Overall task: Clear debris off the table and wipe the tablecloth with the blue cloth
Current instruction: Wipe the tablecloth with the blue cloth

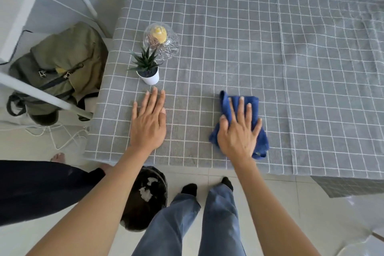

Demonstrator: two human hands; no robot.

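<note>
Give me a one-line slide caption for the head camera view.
Right hand presses the blue cloth flat on the grey checked tablecloth while the left hand rests open beside it.

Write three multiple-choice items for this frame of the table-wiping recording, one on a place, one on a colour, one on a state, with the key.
1. Where does the potted plant stand?
A. ahead of the left hand, beside the glass dish
B. under the right hand
C. on the floor

2. What colour is the cloth under the right hand?
A. green
B. blue
C. white

3. How does the left hand lie?
A. gripping the plant pot
B. raised in a fist
C. flat on the tablecloth, fingers straight

Key: 1 A, the white pot sits just past the left fingertips with the dish behind it. 2 B, the folded cloth shows dark blue round the pressing hand. 3 C, the palm and straight fingers rest on the grey checked fabric and hold nothing.
</note>
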